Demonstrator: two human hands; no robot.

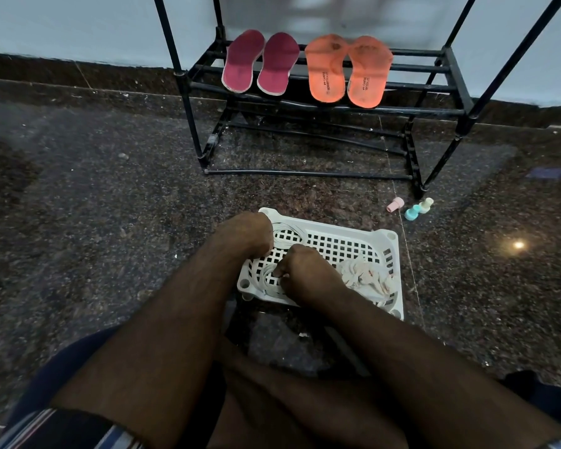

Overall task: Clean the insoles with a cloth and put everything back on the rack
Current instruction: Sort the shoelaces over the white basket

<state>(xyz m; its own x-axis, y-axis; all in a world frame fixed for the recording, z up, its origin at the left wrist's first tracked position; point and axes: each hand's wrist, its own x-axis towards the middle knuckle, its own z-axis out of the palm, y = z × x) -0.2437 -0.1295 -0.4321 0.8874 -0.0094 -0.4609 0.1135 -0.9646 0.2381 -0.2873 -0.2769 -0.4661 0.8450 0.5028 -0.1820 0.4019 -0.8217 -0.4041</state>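
Two magenta insoles [260,62] and two orange insoles [347,71] lean side by side on the lower shelf of the black rack [428,89]. On the floor in front of me lies a white perforated basket [353,244]. A crumpled white cloth [366,275] with reddish marks sits in its right part. My left hand [246,234] is curled over a white coiled lace [287,233] at the basket's far left corner. My right hand [305,272] pinches a second white coil [268,280] at the near left.
Three small pastel bottles [412,207] lie on the dark granite floor right of the basket, near the rack's front right leg [418,189]. The rack's bottom rail [305,173] runs across just beyond the basket. My knees fill the lower frame.
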